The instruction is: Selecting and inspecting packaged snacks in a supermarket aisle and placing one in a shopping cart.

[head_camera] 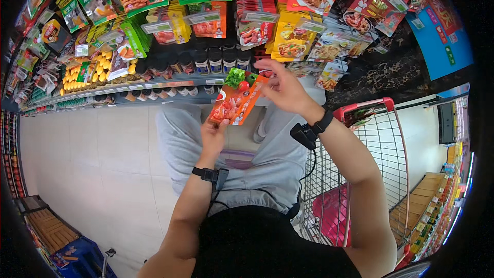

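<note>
My left hand (214, 133) grips the lower left corner of an orange seasoning packet (235, 102) printed with meat, lettuce and a tomato. The packet is tilted, its printed face up, above my knees. At its upper right edge is my right hand (279, 87), with fingers curved and apart; whether the fingertips touch the packet I cannot tell. Just beyond stand dark-capped seasoning jars (215, 61) on the shelf. Yellow packets (293, 38) hang beyond my right hand, and a similar orange packet (209, 21) hangs farther up.
A wire shopping cart (370, 154) with a red handle stands close at my right, a pink item (332, 216) at its lower part. The shelf edge (166, 84) runs across in front of my knees. A blue display stand (83, 256) is at the lower left.
</note>
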Action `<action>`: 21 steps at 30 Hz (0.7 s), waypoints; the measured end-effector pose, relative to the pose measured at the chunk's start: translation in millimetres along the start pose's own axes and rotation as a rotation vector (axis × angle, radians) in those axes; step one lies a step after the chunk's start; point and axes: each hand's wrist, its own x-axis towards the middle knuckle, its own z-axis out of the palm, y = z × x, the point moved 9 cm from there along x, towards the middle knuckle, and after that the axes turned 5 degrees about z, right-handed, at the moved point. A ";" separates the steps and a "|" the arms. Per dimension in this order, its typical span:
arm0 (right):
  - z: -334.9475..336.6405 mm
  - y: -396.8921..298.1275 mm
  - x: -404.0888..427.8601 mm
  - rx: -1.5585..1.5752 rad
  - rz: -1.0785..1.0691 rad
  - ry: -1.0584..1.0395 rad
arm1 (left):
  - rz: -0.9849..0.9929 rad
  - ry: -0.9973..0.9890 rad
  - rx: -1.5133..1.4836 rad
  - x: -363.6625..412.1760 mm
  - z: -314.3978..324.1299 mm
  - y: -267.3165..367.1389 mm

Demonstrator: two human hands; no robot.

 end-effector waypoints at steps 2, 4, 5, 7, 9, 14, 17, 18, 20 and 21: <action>3.8 1.6 -2.0 0.044 -0.033 -0.034 | 0.000 -0.005 -0.017 -0.2 3.2 -2.1; 11.6 3.3 -3.2 -0.079 -0.032 -0.082 | 0.001 0.001 -0.029 -1.3 1.3 -4.7; 12.4 2.7 -2.7 -0.082 -0.032 -0.086 | 0.026 -0.002 0.016 0.5 0.2 -6.2; 17.8 0.2 -0.5 -0.119 -0.043 -0.159 | 0.053 0.000 0.055 2.0 -1.6 -10.0; 16.6 0.8 1.6 -0.173 -0.096 -0.174 | -0.051 -0.033 0.103 1.1 0.6 -24.6; -0.1 -30.6 -2.3 -0.244 -0.261 -0.043 | -0.100 -0.103 0.171 1.2 7.0 -35.8; -32.4 -55.2 -11.3 -0.249 -0.274 0.102 | -0.106 -0.136 0.237 -3.4 8.7 -43.1; -51.7 -65.7 -16.5 -0.340 -0.281 0.219 | -0.124 -0.158 0.262 -4.4 9.7 -48.4; -84.3 -81.3 -28.0 -0.452 -0.274 0.349 | -0.130 -0.165 0.253 -5.7 5.5 -50.6; -105.5 -85.5 -38.1 -0.459 -0.242 0.390 | -0.138 -0.171 0.256 -6.4 7.3 -51.4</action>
